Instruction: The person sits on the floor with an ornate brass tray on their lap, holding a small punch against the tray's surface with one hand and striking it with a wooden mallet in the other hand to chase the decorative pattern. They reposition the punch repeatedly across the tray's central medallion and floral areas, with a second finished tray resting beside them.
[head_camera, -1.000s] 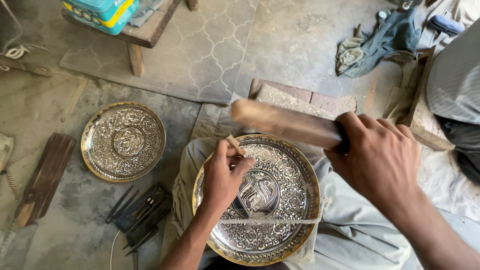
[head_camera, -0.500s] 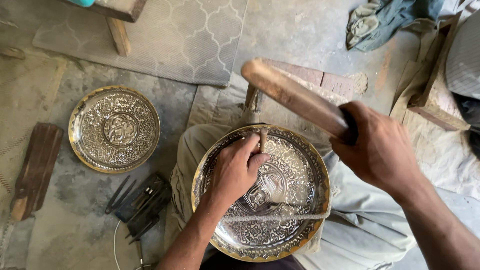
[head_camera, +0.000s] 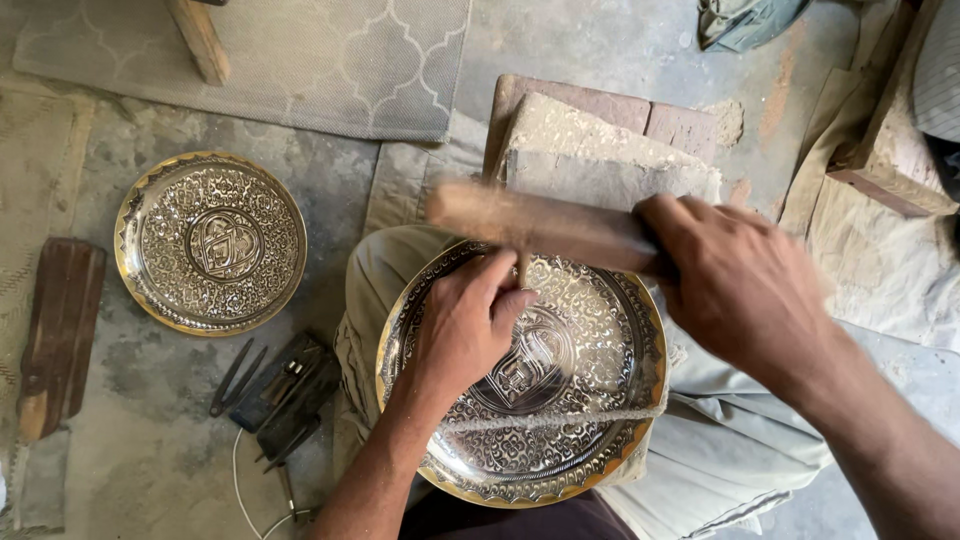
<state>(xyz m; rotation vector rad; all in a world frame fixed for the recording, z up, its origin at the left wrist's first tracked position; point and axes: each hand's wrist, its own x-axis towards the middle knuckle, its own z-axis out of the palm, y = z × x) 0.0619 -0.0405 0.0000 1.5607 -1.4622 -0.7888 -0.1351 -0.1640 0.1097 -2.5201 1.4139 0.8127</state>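
Note:
An engraved round metal plate with a gold rim rests on my lap. My left hand sits on the plate and pinches a thin chisel that stands upright against the engraved surface. My right hand grips a wooden mallet, held level just above the top of the chisel. The mallet is blurred.
A second engraved plate lies on the floor at the left. Several dark metal tools lie beside my knee, and a wooden block lies at the far left. Bricks and a stone slab sit ahead; a patterned mat lies beyond.
The mallet has swung down from a raised, tilted pose to level over the chisel. My left hand has stayed on the plate. The view has shifted so the floor plate sits lower.

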